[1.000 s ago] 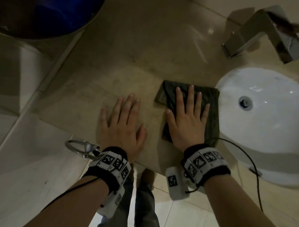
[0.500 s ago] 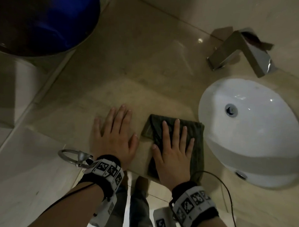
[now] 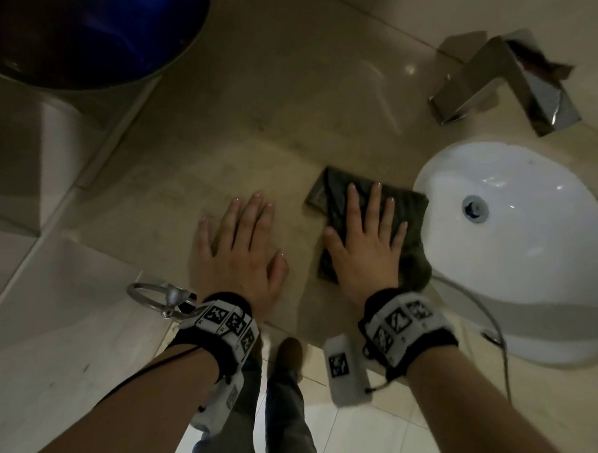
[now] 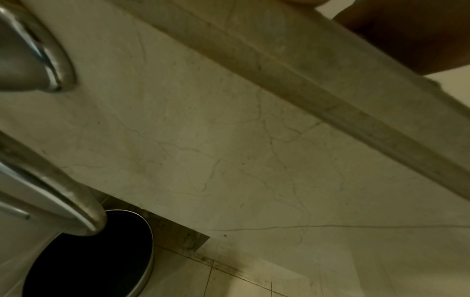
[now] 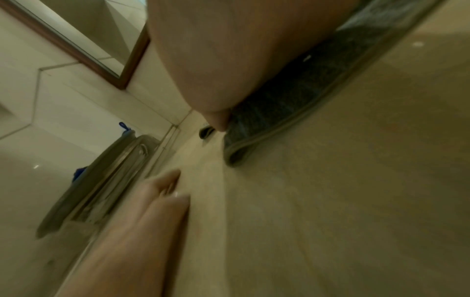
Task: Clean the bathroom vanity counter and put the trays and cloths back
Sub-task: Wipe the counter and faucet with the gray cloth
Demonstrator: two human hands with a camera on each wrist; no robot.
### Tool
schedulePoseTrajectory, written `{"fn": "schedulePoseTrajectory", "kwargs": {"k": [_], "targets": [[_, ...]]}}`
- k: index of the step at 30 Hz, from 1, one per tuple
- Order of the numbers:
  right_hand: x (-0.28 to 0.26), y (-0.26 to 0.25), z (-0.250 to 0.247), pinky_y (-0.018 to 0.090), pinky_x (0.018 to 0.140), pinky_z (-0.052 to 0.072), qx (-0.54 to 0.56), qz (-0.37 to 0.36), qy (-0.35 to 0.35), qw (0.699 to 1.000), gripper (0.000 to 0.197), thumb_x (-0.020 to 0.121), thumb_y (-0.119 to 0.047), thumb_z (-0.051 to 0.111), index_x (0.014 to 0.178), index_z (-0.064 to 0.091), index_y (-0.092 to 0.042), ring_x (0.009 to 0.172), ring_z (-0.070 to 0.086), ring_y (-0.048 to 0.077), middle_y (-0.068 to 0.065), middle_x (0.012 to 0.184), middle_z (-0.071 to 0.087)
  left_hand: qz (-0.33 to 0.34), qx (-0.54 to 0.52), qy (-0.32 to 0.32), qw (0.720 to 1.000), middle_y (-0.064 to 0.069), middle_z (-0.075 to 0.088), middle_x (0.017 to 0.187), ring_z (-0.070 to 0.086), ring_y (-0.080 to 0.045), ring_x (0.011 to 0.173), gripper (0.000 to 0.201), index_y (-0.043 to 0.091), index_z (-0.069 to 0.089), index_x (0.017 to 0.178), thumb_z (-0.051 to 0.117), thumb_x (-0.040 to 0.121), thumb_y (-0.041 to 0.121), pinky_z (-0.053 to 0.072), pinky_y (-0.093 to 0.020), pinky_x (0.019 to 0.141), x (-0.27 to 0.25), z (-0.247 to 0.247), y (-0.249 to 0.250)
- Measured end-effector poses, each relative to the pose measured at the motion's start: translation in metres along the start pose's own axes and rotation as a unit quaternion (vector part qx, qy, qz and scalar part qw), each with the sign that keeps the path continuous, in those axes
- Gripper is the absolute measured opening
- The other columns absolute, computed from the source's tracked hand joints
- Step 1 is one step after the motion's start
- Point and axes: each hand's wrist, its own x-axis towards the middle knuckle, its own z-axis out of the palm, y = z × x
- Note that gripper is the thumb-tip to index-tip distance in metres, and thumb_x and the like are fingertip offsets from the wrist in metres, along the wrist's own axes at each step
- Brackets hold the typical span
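The right hand (image 3: 362, 244) lies flat, fingers straight and slightly spread, pressing a folded dark green cloth (image 3: 410, 227) onto the beige marble worktop (image 3: 261, 122), just beside the rim of the white oval basin (image 3: 528, 270). One edge of the cloth reaches the basin's edge. The left hand (image 3: 242, 247) is also flat and holds nothing, palm down on bare worktop just to the left of the cloth. A square chrome tap (image 3: 502, 81) stands behind the basin, and a round metal bin with a dark blue liner (image 3: 93, 29) sits off the worktop's far left end. Judging by this, wiping is under way. No trays appear in any view, so putting trays and cloths back seems not yet done.
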Motion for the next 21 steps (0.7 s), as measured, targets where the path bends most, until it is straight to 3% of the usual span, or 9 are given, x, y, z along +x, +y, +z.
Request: {"fn": "schedulePoseTrajectory", "kwargs": {"k": [5, 10, 15, 21], "targets": [[-0.053, 0.002, 0.02, 0.049, 0.115, -0.016, -0.007, -0.005, -0.021, 1.0, 0.07, 0.084, -0.063, -0.001, 0.146, -0.024, -0.038, 0.141, -0.03, 0.021, -0.004, 0.153, -0.035, 0.004, -0.007, -0.005, 1.0, 0.006, 0.001, 0.161, 0.004, -0.018, 0.147, 0.071, 0.024, 0.002, 0.152, 0.02, 0.09, 0.053, 0.01, -0.053, 0.116, 0.001, -0.001, -0.001], [-0.014, 0.003, 0.008, 0.049, 0.114, -0.019, -0.018, -0.004, -0.01, 1.0, 0.069, 0.089, -0.065, 0.008, 0.146, -0.021, -0.04, 0.143, -0.027, 0.022, -0.005, 0.154, -0.032, 0.008, -0.018, -0.005, 1.0, 0.003, 0.012, 0.16, 0.014, -0.02, 0.146, 0.072, 0.022, 0.015, 0.152, 0.031, 0.087, 0.051, 0.015, -0.056, 0.114, 0.002, -0.001, -0.001], [0.062, 0.001, -0.019, 0.052, 0.116, -0.012, -0.022, 0.019, 0.009, 1.0, 0.066, 0.097, -0.056, 0.024, 0.15, -0.011, -0.037, 0.145, -0.019, 0.024, -0.002, 0.157, -0.025, 0.007, -0.014, -0.002, 1.0, 0.004, 0.008, 0.161, 0.01, -0.02, 0.147, 0.072, 0.023, 0.009, 0.153, 0.026, 0.088, 0.052, 0.014, -0.055, 0.115, 0.001, 0.0, -0.002], [0.04, -0.003, -0.012, 0.05, 0.116, -0.013, -0.008, 0.017, 0.021, 1.0, 0.066, 0.097, -0.057, 0.02, 0.15, -0.014, -0.036, 0.145, -0.02, 0.023, -0.003, 0.157, -0.025, 0.006, -0.016, -0.009, 1.0, 0.004, 0.009, 0.16, 0.011, -0.02, 0.147, 0.071, 0.024, 0.008, 0.152, 0.026, 0.089, 0.052, 0.014, -0.056, 0.114, 0.001, -0.001, -0.002]]}}
